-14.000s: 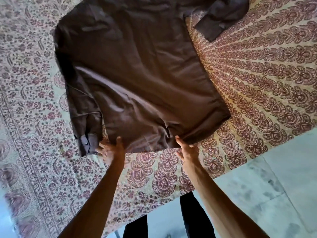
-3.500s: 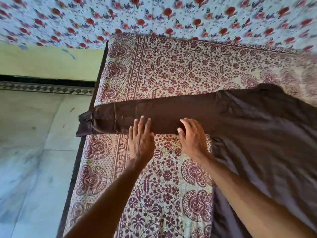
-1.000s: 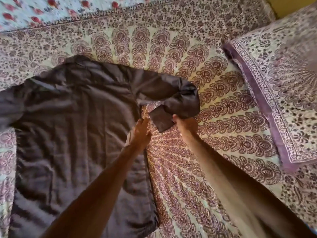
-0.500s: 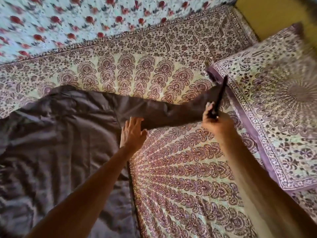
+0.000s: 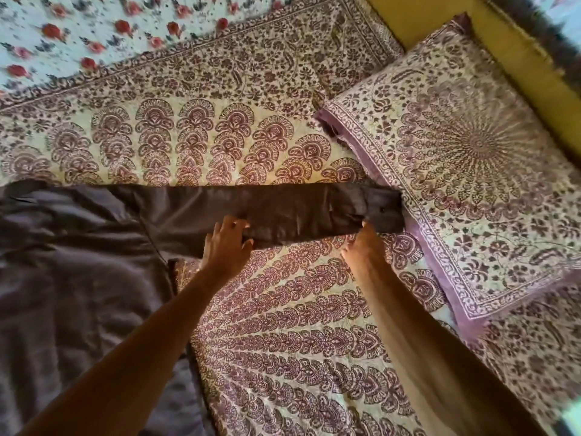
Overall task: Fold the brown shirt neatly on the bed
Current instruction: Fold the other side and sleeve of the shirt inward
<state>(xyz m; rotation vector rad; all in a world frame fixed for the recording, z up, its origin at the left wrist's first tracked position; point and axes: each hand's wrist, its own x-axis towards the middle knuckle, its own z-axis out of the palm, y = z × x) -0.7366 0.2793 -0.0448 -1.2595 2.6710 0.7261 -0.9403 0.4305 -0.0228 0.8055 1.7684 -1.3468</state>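
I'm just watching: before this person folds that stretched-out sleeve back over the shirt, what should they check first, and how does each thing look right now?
1. Sleeve lies straight and flat on the bedspread: ok, only light wrinkles.
2. Cuff clear of the pillow: not ok, its end reaches the pillow's edge.
3. Left hand steadying the sleeve: ok, fingers rest on its lower edge.
4. Right hand gripping the cuff: cannot tell, it is blurred.
5. Shirt body smooth: not ok, it shows many creases.
6. Other sleeve laid out: cannot tell, out of view.
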